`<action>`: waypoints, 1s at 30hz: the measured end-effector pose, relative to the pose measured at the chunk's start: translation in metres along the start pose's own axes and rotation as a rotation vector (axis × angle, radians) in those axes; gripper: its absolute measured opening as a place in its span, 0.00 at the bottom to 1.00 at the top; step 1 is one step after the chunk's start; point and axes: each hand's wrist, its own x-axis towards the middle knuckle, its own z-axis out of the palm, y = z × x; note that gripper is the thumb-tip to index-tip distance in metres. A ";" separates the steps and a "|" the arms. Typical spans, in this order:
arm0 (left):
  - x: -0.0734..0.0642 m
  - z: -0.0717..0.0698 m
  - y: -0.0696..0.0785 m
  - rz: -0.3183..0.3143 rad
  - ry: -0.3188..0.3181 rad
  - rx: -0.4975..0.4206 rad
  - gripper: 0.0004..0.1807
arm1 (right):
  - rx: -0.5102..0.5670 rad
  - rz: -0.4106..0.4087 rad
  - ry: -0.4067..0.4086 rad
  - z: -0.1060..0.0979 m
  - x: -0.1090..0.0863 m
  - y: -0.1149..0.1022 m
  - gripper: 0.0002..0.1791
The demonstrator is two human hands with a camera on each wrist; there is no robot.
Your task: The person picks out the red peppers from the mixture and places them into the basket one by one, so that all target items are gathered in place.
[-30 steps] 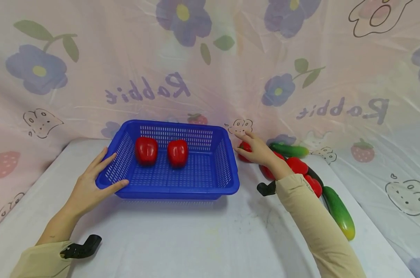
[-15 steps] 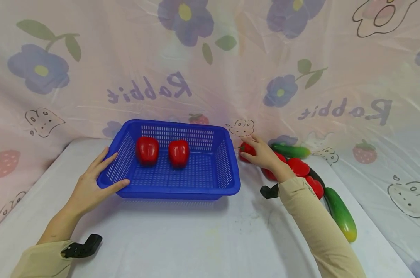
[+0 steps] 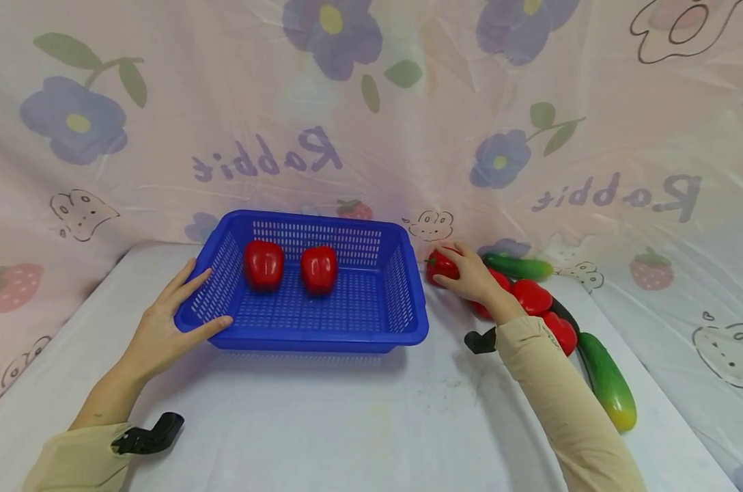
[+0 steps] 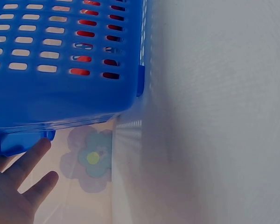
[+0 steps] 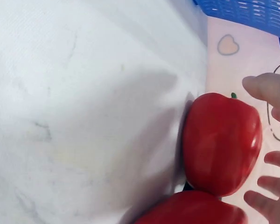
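Observation:
My left hand [image 3: 161, 329] rests on the left side of a blue plastic basket [image 3: 322, 338], fingers spread and fairly straight, thumb over the near rim. In the left wrist view its fingers [image 4: 35, 156] are splayed below the rim. Two red bell peppers [image 3: 263, 266] [image 3: 319, 271] lie in the basket. Right of it, my right hand [image 3: 474, 279] reaches over another red bell pepper [image 3: 436, 272] with a green stem. From the right wrist, the thumb [image 5: 259, 86] and spread fingers stand around this pepper [image 5: 219, 144], with gaps showing.
Several more red peppers [image 3: 531, 297] lie by the right forearm, partly hidden. A green cucumber [image 3: 519, 266] lies behind them, and a larger one with a yellow tip [image 3: 606, 383] lies to the right. A printed curtain [image 3: 371, 137] hangs behind the white table [image 3: 322, 424].
My right hand has come down and right onto the pepper beside the basket, its fingers now closer around it. The left hand keeps its place on the basket.

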 end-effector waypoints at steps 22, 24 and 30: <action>0.001 -0.001 -0.001 -0.006 -0.004 0.001 0.45 | -0.006 0.099 -0.019 0.008 0.005 0.011 0.40; 0.001 -0.001 -0.001 -0.006 -0.005 0.002 0.45 | -0.010 0.107 -0.029 0.007 0.005 0.012 0.41; 0.000 -0.001 -0.001 -0.006 -0.002 0.003 0.45 | -0.030 0.103 -0.054 0.007 0.006 0.014 0.42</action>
